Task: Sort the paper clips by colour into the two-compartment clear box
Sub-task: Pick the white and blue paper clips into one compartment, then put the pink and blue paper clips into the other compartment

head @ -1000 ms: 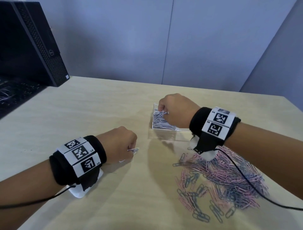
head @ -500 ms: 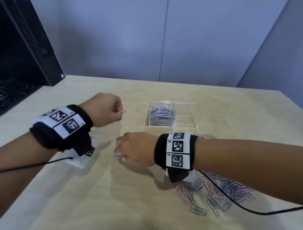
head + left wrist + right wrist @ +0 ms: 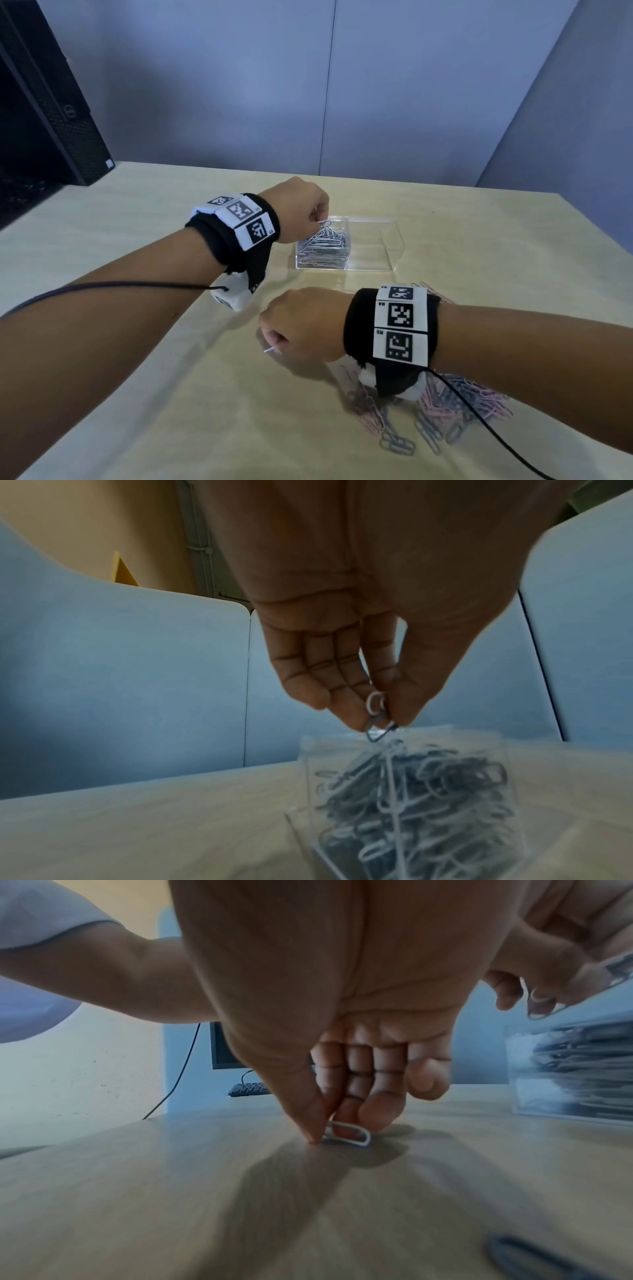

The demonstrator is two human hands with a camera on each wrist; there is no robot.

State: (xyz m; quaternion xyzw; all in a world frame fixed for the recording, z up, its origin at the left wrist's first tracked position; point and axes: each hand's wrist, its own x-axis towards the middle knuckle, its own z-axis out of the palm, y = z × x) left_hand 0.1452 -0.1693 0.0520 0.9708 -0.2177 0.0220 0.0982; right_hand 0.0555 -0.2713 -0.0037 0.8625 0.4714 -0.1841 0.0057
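The clear two-compartment box point(image 3: 394, 246) stands mid-table; its left compartment holds a heap of pale blue clips point(image 3: 323, 248), its right one looks bare. My left hand point(image 3: 310, 214) hovers over the box's left rim and pinches a blue paper clip point(image 3: 378, 718) between thumb and fingers. My right hand point(image 3: 291, 329) is low on the table in front of the box, thumb and fingertips pinching a white-looking clip point(image 3: 349, 1133) that touches the tabletop. A loose pile of pink and blue clips point(image 3: 445, 407) lies under my right forearm.
A black computer tower point(image 3: 44, 113) stands at the table's far left corner. Blue partition walls point(image 3: 308, 85) close the back. Black cables point(image 3: 479, 418) run from both wrist bands across the table. A lone dark clip point(image 3: 534, 1259) lies near my right wrist.
My left hand carried its clip right and forward, from beside the box to above its left compartment. My right hand left the box, came down to the table and pinched a clip there.
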